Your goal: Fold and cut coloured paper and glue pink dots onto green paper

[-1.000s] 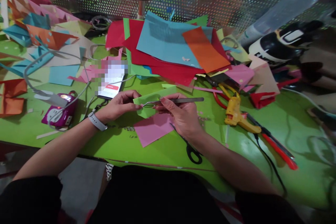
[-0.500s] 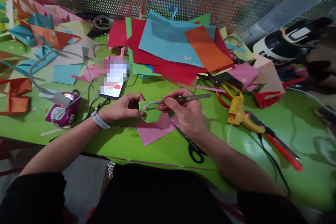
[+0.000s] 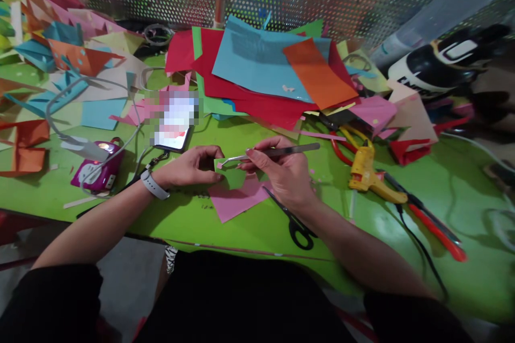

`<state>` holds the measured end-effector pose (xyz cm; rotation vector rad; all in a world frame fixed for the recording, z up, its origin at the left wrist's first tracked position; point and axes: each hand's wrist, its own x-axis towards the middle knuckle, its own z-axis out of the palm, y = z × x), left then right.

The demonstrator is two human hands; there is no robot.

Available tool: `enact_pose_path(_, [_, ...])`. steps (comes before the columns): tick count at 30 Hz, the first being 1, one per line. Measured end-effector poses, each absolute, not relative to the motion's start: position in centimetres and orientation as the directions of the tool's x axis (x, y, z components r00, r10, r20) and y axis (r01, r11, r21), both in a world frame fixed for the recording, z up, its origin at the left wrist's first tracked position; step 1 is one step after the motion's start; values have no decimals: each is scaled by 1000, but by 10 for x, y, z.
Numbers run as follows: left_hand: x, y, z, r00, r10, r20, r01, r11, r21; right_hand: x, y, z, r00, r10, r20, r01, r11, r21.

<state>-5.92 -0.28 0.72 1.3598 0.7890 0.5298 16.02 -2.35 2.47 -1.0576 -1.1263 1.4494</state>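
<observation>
My left hand [image 3: 197, 166], with a pale watch strap on its wrist, grips the left edge of a small green piece of paper [image 3: 234, 177]. In my right hand [image 3: 284, 169] is a pair of metal tweezers [image 3: 295, 149], held like a pen. Their bent tip touches a tiny pink bit of paper [image 3: 219, 165] at the green paper's upper left corner. Beneath the hands lies a pink sheet of paper [image 3: 231, 203] on the green table. Black-handled scissors [image 3: 301, 236] rest beside it, partly covered by my right hand.
A lit phone [image 3: 175, 123] and a purple device [image 3: 98, 166] with a cable lie to the left. Stacked coloured paper [image 3: 257, 59] stands behind. To the right are a yellow glue gun [image 3: 364, 171], a red-handled tool [image 3: 436, 233] and a black bottle [image 3: 438, 64].
The green paper has tilted slightly in my left hand. The tweezers' tip has shifted a little left, onto the pink bit near the corner.
</observation>
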Motion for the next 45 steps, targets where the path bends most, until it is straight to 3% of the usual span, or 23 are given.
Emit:
enact_pose_path(38, [-63,2,15,666,733,-141,173,32,984,163,-25,17,-157,986,-58,-130,-79,-988])
enact_pose_path(45, [-65,4,12,649,747,-142,145,62,988,170,-21,27,-78,995,60,-161,47,-986])
